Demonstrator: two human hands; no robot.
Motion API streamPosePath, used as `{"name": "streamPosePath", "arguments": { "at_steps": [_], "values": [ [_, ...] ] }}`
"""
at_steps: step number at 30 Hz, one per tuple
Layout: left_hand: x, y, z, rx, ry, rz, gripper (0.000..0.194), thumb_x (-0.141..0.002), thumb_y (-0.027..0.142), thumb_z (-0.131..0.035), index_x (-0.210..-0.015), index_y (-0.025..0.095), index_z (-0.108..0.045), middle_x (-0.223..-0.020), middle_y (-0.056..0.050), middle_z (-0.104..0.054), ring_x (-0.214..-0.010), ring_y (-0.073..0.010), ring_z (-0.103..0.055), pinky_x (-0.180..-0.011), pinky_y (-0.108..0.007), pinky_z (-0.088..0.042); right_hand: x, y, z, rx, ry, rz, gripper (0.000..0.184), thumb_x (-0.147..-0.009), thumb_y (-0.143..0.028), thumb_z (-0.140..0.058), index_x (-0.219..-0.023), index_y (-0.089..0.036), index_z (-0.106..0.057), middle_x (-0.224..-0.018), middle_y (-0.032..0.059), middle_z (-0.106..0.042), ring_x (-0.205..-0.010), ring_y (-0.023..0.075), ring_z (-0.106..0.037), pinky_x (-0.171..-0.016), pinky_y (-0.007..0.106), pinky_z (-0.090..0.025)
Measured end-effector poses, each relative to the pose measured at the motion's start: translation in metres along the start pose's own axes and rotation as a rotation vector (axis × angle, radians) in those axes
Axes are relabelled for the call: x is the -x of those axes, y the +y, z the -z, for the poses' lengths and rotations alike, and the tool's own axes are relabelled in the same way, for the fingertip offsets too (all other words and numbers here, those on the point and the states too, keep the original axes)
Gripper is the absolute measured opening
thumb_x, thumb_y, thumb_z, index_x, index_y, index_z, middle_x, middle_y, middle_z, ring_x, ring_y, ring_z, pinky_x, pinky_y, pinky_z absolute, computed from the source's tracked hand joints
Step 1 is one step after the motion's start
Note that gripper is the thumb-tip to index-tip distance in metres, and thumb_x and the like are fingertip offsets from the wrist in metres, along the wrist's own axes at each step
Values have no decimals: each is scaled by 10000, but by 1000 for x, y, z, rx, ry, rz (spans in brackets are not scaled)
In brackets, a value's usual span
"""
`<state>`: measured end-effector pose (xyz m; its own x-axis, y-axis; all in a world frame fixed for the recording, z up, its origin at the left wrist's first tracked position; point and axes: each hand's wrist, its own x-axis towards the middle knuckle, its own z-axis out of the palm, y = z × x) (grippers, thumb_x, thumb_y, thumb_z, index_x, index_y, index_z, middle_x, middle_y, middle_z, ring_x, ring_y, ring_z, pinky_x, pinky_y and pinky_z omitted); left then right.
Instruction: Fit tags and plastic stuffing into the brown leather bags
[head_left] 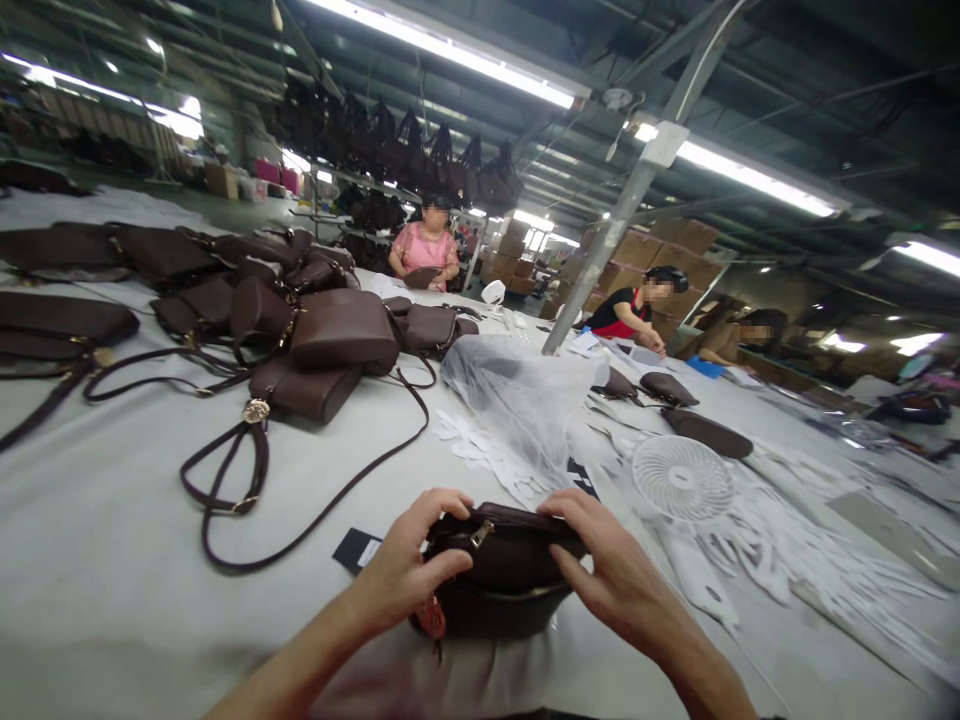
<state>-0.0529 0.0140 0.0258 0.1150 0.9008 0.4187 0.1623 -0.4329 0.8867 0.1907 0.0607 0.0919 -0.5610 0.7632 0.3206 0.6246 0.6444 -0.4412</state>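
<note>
A dark brown handbag (502, 600) stands upright on the pale table directly in front of me. My left hand (420, 550) grips its upper left corner, thumb on the near face and fingers over the top, close to a metal zip pull (482, 533). On the opposite corner my right hand (596, 545) holds the bag the same way. A reddish round tag or charm (430, 617) hangs at the bag's left side. Partly behind my left wrist lies a black card (354, 551) with a white label.
Brown handbags (345, 330) with long straps are heaped at the left. Beyond my hands lie a clear plastic bag (517, 385), a white fan (682, 478) and white cut-out sheets (847, 560). Co-workers sit across the table, one in pink (426, 250). A slanted-looking post (615, 230) rises behind.
</note>
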Motion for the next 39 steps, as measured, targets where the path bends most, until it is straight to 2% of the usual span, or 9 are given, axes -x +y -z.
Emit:
{"name": "streamPosePath", "arguments": {
  "at_steps": [4,10,13,18,24,27,31,36,39],
  "values": [
    [14,-8,9,319,-99,118,563,-766,224,-669,-1296,223,-478,-1316,-119,-584,-1227,-258,-532,-1038,-441,-417,-6,-38,-18,-48,-69,96,368,-814,-93,-482,-1140,-232,-585,-1069,83,-621,-986,227,-576,-879,372,-473],
    [21,-15,12,704,-291,139,524,-884,422,-547,-1349,181,-547,-1407,-120,-535,-1346,-318,-432,-1134,-529,-291,-7,-41,-39,-160,-30,132,266,-912,-191,-477,-1151,-218,-593,-1012,75,-631,-958,210,-581,-855,344,-474],
    [20,-19,12,690,-254,119,466,-903,438,-543,-1292,189,-609,-1352,-105,-588,-1336,-320,-442,-1129,-511,-306,-7,-36,-40,-194,-30,136,229,-930,-208,-473,-1109,-224,-617,-957,59,-642,-911,196,-594,-824,327,-477],
    [22,-22,4,620,-256,87,529,-911,486,-518,-1366,216,-530,-1423,-106,-522,-1341,-286,-447,-1147,-502,-285,-6,-34,-41,-228,9,129,181,-909,-217,-506,-1046,-224,-625,-918,50,-645,-867,192,-597,-783,316,-474],
    [26,-9,-10,275,-28,42,426,-969,415,-406,-1307,219,-574,-1360,-87,-584,-1280,-240,-508,-1137,-465,-333,-11,-38,-38,-335,4,16,138,-823,-256,-607,-943,-226,-667,-877,30,-680,-836,192,-613,-790,321,-483],
    [29,-6,-8,303,-138,83,436,-964,385,-425,-1365,239,-517,-1424,-73,-527,-1331,-243,-457,-1152,-478,-303,-13,-38,-35,-411,-32,-76,94,-815,-278,-614,-862,-217,-668,-823,16,-686,-788,180,-619,-792,321,-495],
    [34,-5,-6,313,-247,50,479,-949,357,-465,-1418,266,-442,-1487,-65,-449,-1386,-257,-379,-1162,-506,-263,-13,-38,-30,-454,-78,-90,63,-793,-271,-628,-757,-224,-649,-707,-27,-657,-691,158,-600,-921,392,-460],
    [37,9,-22,258,-190,49,424,-948,266,-437,-1369,225,-458,-1447,-91,-479,-1357,-236,-408,-1157,-457,-293,-12,-48,-23,-346,-121,-70,74,-805,-287,-639,-765,-226,-653,-732,-27,-678,-675,155,-604,-931,409,-421],
    [35,17,-35,232,-101,60,389,-941,215,-397,-1324,204,-461,-1369,-98,-530,-1285,-218,-471,-1123,-421,-346,-12,-63,-18,-46,-150,16,73,-855,-260,-603,-821,-232,-661,-773,9,-696,-727,180,-598,-873,397,-406]
  ]
}}
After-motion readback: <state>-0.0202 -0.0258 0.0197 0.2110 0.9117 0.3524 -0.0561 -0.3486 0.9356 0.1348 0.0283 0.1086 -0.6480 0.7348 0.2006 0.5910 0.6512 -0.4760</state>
